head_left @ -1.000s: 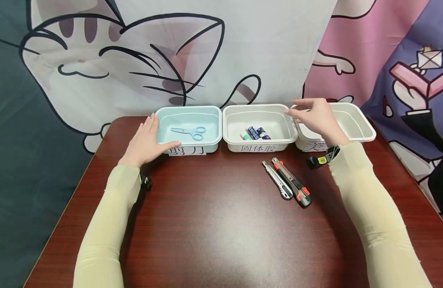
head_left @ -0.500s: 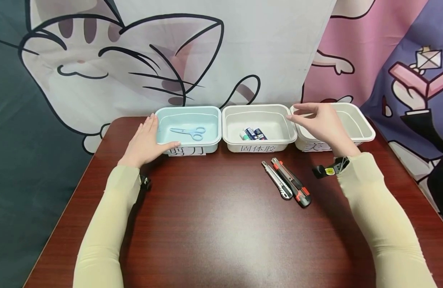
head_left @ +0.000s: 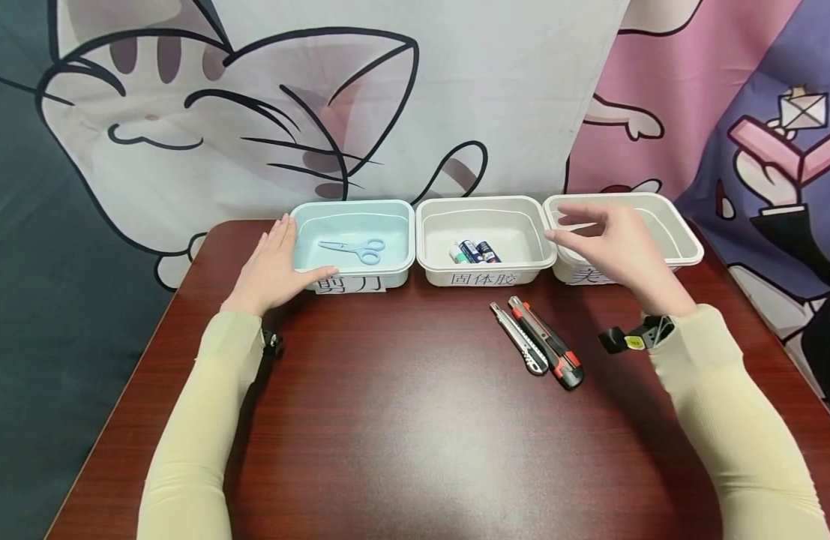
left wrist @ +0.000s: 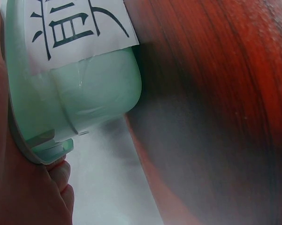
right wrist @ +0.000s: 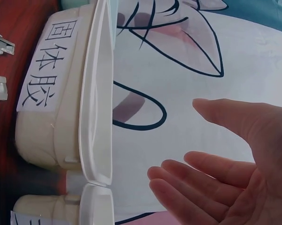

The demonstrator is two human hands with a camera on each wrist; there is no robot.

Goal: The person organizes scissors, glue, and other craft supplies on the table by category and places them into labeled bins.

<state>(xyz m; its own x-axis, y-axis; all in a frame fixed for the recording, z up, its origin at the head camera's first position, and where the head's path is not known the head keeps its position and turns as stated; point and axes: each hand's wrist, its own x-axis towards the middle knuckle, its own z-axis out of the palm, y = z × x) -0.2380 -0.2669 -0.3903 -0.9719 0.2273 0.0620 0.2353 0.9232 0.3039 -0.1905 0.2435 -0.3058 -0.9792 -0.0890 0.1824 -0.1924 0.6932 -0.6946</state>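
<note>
One long pale-blue plastic box (head_left: 357, 221) marked 剪刀 sits left of the long white plastic 固体胶 box (head_left: 485, 225). I see the left hand (head_left: 273, 262), spread, touching the blue box. Right of 固体胶, the right hand (head_left: 617, 244) spreads near another long white plastic box (head_left: 660, 221) showing 美.

A hand can pass over the counter (head_left: 415, 442) between left sleeve (head_left: 195, 420) and right sleeve (head_left: 745, 420). Obstacles: silver knife (head_left: 520, 339) and orange knife (head_left: 548, 345), then blue bin (head_left: 354, 225), middle bin (head_left: 485, 225) and right bin (head_left: 664, 225) across the rear.
</note>
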